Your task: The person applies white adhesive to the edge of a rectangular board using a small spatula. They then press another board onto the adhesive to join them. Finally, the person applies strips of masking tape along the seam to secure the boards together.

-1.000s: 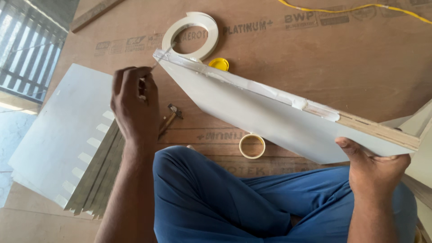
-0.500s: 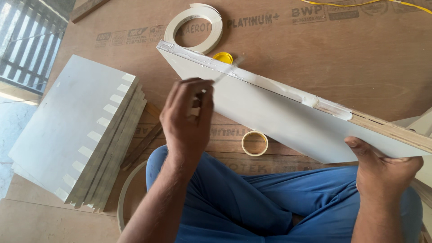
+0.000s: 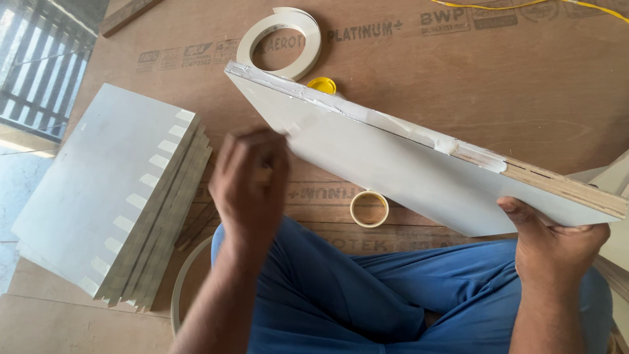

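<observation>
Right hand (image 3: 557, 246) clamped on the near end of a white laminated board (image 3: 393, 167), thumb laid on the white face, the other fingers hidden under the panel. Board held tilted on edge above the lap, running up and away to the left of that hand, far corner well beyond it. Bare plywood showing along the top edge just above the right hand; farther along, away from the hand, a strip of white edge band (image 3: 367, 115) stuck on that edge, wrinkled and partly loose.

Left hand (image 3: 249, 183) blurred, raised in front of the board's lower left part, back of the hand toward the camera, fingers curled close together; cannot tell whether touching the white face or gripping anything. Board directly beyond and to the right of this hand.

Small roll of tape (image 3: 369, 208) on the floor between the two hands, just under the board's lower edge. Large coil of white edge banding (image 3: 282, 36) well beyond the left hand, past the board's far corner, with a yellow cap (image 3: 322, 84) just beside that corner. Stack of white panels (image 3: 111, 196) with notched edges lying to the left of the left hand, apart from it. Blue trousers (image 3: 354, 301) below both hands, plywood floor sheet (image 3: 472, 72) under everything.
</observation>
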